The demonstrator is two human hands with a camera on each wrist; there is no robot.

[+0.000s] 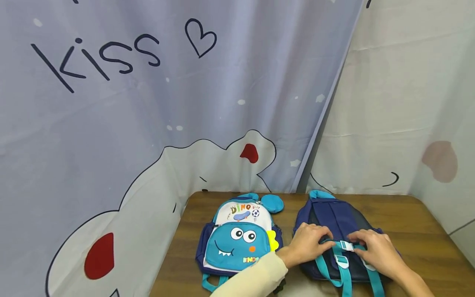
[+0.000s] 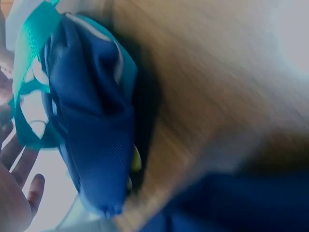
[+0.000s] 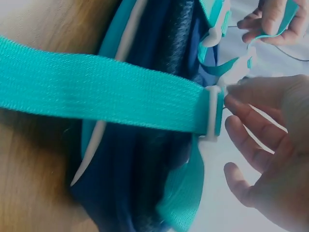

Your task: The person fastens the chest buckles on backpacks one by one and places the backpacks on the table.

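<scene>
A navy backpack (image 1: 335,214) lies on the table with its back panel and teal straps facing up. Across its straps runs a teal webbing strap with a white buckle (image 1: 346,246). My left hand (image 1: 309,242) pinches the strap on the buckle's left side, thumb against fingers. On the other side, my right hand (image 1: 378,249) pinches the buckle's right end; its remaining fingers are spread in the right wrist view. Below lies a white strap adjuster (image 1: 341,261). The right wrist view also shows a wide teal shoulder strap (image 3: 96,89) close up. The left wrist view is blurred.
To the left, a second backpack (image 1: 237,243) with a blue dinosaur face lies front up, a round teal pouch (image 1: 272,203) at its top. Both are on a brown wooden table (image 1: 415,222). Printed curtains (image 1: 222,90) hang behind and beside the table.
</scene>
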